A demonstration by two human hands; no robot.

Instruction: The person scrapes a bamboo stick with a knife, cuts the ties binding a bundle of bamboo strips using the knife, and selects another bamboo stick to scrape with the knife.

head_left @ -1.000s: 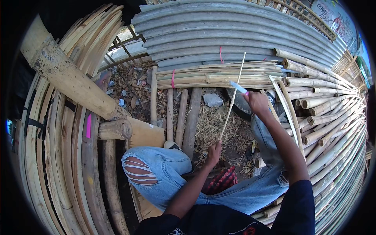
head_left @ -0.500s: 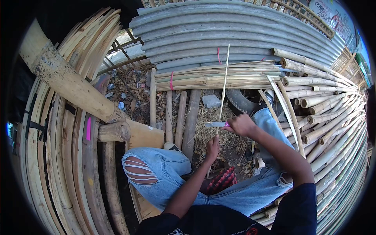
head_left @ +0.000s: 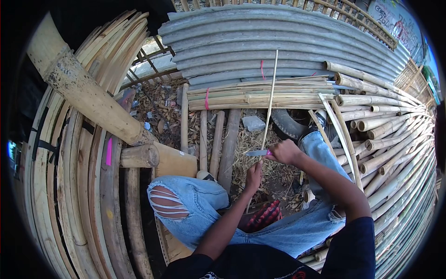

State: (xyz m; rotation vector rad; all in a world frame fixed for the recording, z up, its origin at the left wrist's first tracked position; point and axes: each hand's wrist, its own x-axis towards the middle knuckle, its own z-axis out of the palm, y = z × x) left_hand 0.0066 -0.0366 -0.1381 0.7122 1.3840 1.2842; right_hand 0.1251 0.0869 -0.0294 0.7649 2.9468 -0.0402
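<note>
A thin bamboo strip (head_left: 272, 88) runs upright between my knees, its far end reaching over the corrugated sheet. My left hand (head_left: 253, 176) is closed around its lower part. My right hand (head_left: 284, 152) grips the pink handle of a knife (head_left: 257, 153), whose blade points left and lies across the strip just above my left hand. Below my left hand, the strip passes beside a red and black patterned cloth (head_left: 264, 216) between my legs.
Corrugated metal sheeting (head_left: 251, 37) stands ahead, with a tied bundle of bamboo slats (head_left: 260, 99) before it. Bamboo poles (head_left: 362, 100) are stacked at right. Split bamboo (head_left: 69, 186) and a thick pole (head_left: 93, 104) stand at left. A tire (head_left: 284, 124) lies on the littered ground.
My right hand and the knife have come down along the strip, nearer my left hand. The view has shifted slightly.
</note>
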